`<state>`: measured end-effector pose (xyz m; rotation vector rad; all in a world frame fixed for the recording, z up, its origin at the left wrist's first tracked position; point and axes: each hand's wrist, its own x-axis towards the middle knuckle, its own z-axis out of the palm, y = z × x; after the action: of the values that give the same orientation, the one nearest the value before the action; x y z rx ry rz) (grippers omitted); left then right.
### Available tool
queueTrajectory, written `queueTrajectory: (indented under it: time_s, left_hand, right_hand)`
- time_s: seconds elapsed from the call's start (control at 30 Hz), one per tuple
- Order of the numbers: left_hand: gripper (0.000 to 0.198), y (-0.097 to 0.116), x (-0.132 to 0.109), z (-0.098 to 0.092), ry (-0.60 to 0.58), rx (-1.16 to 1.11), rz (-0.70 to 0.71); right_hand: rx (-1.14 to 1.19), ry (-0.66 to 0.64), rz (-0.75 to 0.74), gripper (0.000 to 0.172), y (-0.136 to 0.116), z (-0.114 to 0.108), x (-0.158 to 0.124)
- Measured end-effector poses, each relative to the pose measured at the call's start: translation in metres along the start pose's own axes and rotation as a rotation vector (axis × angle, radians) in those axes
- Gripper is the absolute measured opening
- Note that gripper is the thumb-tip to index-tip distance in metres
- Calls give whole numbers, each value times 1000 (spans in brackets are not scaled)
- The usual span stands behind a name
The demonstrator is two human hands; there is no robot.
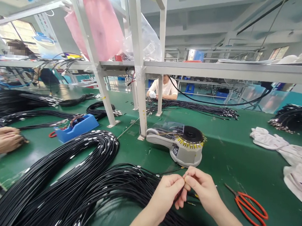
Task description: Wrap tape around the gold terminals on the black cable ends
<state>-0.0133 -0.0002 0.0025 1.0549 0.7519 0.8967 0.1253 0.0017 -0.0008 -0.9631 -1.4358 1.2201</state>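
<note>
Both hands meet just above the near middle of the green counter (223,157), and I take this meeting place as the centre of the clock. The left hand (168,191) has its grip together, thumb and finger clamped on a small yellowish piece (184,180); the right hand (202,187) pinches the same piece from the other side. It is located between the fingertips — mostly hidden, so what it is exactly I cannot tell.

A bundle of black cables (124,180) comes from 9 o'clock, passes beneath the hands and goes on to 5 o'clock. Further at 9 o'clock a larger cable bundle (64,179) bends in an arch with white tags on it, and beyond it are a co-worker's hands (6,142).

At 12 o'clock, near the hands, stands a grey tape machine (186,154) with yellow pieces around its black disc. At 3 o'clock lie the scissors (253,211) with red handles, their blades pointing to the tape machine side. At 2 o'clock there is a white cloth (276,145), and at 10 o'clock a blue tape holder (79,130) — well apart from the hands.
</note>
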Motion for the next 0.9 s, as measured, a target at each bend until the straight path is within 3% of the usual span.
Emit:
queueTrajectory:
  time_s: [0.13,0.2,0.33,0.43,0.47,0.53,0.6,0.67,0.77,0.9]
  left_hand:
    - [5,1,2,-5,72,191,74]
    - [5,-1,2,-6,77,219,104]
    - [7,-7,4,-6,67,191,115]
    - [7,-10,5,-4,68,165,132]
    - [8,-11,5,-3,77,160,140]
    - [9,-14,6,-1,105,165,157]
    - [8,-20,7,0,137,205,177]
    - [6,-29,9,0,162,266,182]
    - [6,-44,16,-3,186,319,184]
    - [8,-54,24,-10,209,326,219]
  right_hand:
    - [-198,126,-49,26,4,-2,2]
    - [-213,140,-47,27,5,-2,2]
    - [-150,45,25,29,5,-7,2]
    - [-155,-76,74,24,-3,-27,5]
    - [-175,-54,68,26,-7,-37,9]
    - [-218,109,30,33,-16,-63,24]
    - [-256,357,19,35,-24,-91,49]
    - [-290,460,37,32,-28,-117,79]
    - [-372,515,157,29,-26,-139,120]
    - [-469,457,313,25,-15,-141,148]
